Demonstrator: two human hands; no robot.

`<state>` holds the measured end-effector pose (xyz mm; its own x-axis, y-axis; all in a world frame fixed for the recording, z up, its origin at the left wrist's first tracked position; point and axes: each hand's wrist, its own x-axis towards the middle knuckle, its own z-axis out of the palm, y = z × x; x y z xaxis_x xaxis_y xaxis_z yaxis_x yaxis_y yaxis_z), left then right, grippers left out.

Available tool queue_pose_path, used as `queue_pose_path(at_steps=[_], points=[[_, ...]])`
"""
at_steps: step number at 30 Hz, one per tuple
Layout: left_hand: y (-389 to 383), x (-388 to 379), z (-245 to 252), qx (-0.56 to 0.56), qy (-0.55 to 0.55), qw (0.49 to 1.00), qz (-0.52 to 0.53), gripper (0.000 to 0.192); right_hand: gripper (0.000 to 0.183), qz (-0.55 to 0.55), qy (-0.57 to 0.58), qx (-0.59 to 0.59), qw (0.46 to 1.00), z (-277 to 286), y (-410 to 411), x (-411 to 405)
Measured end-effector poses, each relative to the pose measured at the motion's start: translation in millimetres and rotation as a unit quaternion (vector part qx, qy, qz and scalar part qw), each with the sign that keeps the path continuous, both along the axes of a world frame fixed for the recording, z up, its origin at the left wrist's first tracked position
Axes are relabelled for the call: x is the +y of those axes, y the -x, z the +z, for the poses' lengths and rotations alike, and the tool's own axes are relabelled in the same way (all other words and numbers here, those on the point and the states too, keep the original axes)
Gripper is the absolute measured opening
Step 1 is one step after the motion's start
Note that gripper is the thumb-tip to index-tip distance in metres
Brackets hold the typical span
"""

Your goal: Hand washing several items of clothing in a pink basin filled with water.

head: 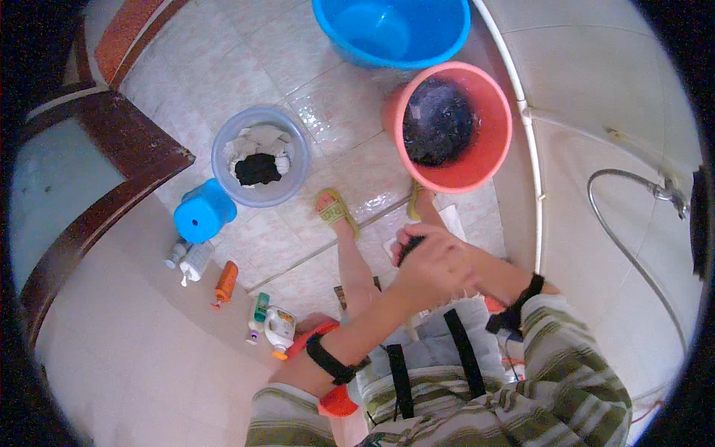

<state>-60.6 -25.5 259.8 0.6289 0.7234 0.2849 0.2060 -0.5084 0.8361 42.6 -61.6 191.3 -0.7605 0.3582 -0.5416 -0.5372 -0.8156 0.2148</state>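
Note:
My left hand (pixel 430 265) and my right hand (pixel 449 240) are pressed together in front of my lap, with a small black cloth (pixel 410 250) bunched between them. The hands overlap, so part of the cloth is hidden. Beyond them stands a red plastic bucket (pixel 500 131) with dark, wet-looking contents (pixel 438 123). A pale blue plastic basin (pixel 304 159) to the left holds light-coloured cloths (pixel 262 137) and a black cloth (pixel 257 169) on top.
A large blue tub (pixel 391 61) stands beyond the red bucket. An upturned blue plastic container (pixel 205 211) and several bottles, including an orange one (pixel 225 284), line the left wall. A white pipe (pixel 530 145) and a metal shower hose (pixel 620 240) are on the right. The floor tiles look wet in places.

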Motion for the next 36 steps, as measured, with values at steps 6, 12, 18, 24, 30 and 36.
queue_pose_path(at_steps=[6,12,18,24,30,36], points=[[-51.9,-10.9,6.5,0.052,-0.160,0.956,-0.242,0.019,0.029,0.251,-0.083,-0.094,0.960,55.2,-48.3,59.2],[-119.7,15.9,19.3,0.131,-0.214,0.878,-0.408,0.016,0.035,0.452,-0.332,-0.231,0.795,70.1,-97.7,91.8],[-179.4,-22.4,-27.5,0.218,-0.183,0.895,-0.345,0.016,0.037,0.549,-0.448,-0.347,0.615,69.2,-123.0,97.6],[-189.1,-34.7,-53.7,0.246,-0.126,0.909,-0.313,0.017,0.033,0.523,-0.540,-0.452,0.480,41.0,-125.5,67.6],[-135.4,-18.2,-44.9,0.167,-0.176,0.903,-0.355,0.017,0.036,0.410,-0.427,-0.416,0.691,40.6,-104.2,77.4],[-17.9,26.3,-43.5,0.035,-0.033,0.988,-0.149,0.019,0.036,0.160,-0.198,-0.230,0.939,7.3,-31.8,79.7]])
